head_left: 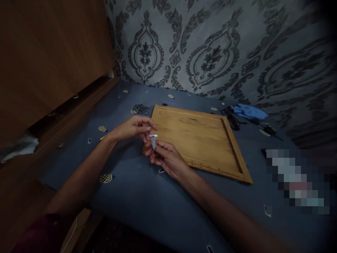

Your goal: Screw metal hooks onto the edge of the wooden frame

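A small silver T-shaped metal cabinet hinge (pixel 153 140) is held up over the left edge of a framed wooden panel. My right hand (pixel 170 158) grips the lower, narrow end between thumb and fingers. From the left, my left hand (pixel 137 127) reaches to the hinge's wider top, its fingers curled against it; part of their contact is hidden. The wooden panel (pixel 195 140) lies flat just beyond and to the right of my hands. It has a raised frame and a row of small dark holes along its near edge.
Behind my left hand lies a tangle of dark thin pieces (pixel 140 109). A blue cloth (pixel 249 111) and dark glasses (pixel 233 119) lie past the panel's right corner. A pixelated item (pixel 295 182) is at right. Wooden cabinetry (pixel 55 63) borders the left; a patterned wall stands behind.
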`<state>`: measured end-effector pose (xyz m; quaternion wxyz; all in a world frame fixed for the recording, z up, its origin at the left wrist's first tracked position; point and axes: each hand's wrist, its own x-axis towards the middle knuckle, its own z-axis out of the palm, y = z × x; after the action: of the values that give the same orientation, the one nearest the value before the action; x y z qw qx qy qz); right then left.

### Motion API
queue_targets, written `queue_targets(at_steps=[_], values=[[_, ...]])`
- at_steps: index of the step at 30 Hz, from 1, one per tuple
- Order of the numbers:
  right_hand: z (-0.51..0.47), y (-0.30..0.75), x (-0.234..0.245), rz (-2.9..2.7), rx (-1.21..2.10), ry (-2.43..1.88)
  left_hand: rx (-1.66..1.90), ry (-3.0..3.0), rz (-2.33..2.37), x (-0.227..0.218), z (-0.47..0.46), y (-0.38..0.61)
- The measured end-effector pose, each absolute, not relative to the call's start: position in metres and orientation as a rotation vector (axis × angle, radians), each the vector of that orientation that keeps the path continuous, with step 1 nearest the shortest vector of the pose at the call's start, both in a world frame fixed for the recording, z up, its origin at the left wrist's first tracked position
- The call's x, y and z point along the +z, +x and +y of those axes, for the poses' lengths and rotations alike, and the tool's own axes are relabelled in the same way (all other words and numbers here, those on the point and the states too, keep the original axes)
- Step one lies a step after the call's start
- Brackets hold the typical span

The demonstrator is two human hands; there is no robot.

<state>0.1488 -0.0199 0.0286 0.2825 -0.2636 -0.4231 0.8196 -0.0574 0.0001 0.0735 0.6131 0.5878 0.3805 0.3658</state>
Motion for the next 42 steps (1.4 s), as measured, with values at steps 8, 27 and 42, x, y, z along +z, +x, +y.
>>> queue_targets(at_steps=[8, 27, 42], values=[[-0.024, 0.145, 0.024, -1.118, 2.132, -0.678, 0.811, 1.319, 0.879, 0.075, 0.0, -0.062], [-0.023, 0.144, 0.026, -1.087, 2.138, -0.704, 0.799, 1.289, 0.874, 0.071, 0.0, -0.063], [-0.021, 0.146, 0.026, -1.042, 2.172, -0.67, 0.952, 1.952, 1.979, 0.047, 0.048, -0.102]])
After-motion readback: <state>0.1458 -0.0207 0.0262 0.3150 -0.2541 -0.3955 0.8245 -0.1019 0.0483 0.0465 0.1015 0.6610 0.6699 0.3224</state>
